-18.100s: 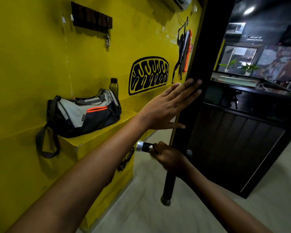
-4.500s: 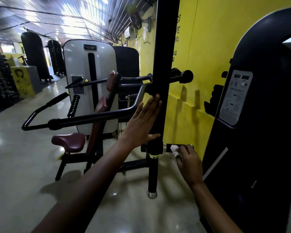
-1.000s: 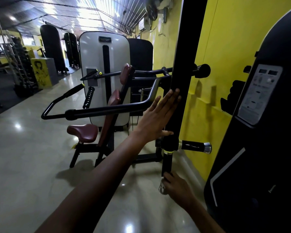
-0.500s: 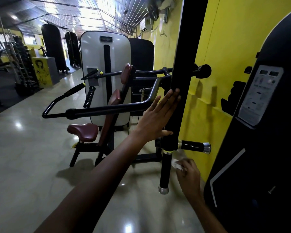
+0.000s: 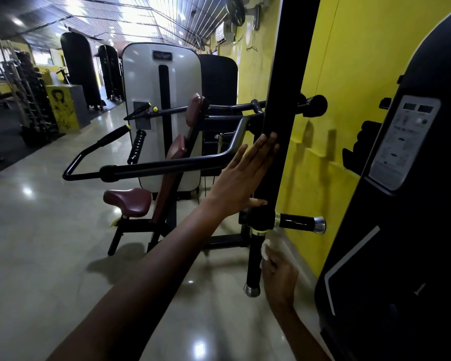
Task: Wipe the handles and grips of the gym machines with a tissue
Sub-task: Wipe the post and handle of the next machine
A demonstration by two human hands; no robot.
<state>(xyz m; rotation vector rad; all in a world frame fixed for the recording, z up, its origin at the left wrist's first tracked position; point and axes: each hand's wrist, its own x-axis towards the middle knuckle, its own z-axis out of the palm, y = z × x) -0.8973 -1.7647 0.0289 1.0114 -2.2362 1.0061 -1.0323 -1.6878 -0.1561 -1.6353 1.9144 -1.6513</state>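
A black hanging bar (image 5: 284, 100) drops from above and ends in a vertical black grip (image 5: 253, 259) with a chrome cap. A second black grip (image 5: 298, 223) with a chrome end juts out to the right. My left hand (image 5: 241, 178) lies flat against the bar, fingers straight. My right hand (image 5: 280, 273) holds a white tissue (image 5: 265, 250) against the right side of the vertical grip.
A seated machine with maroon seat (image 5: 128, 201) and long black handles (image 5: 151, 168) stands just left of the bar. A large black machine housing (image 5: 401, 230) with a label panel fills the right. The yellow wall (image 5: 349, 61) is behind. Glossy floor (image 5: 50, 243) spreads left.
My right hand has moved up from near the chrome cap and now presses the tissue on the upper part of the vertical grip. My left hand has stayed flat on the bar.
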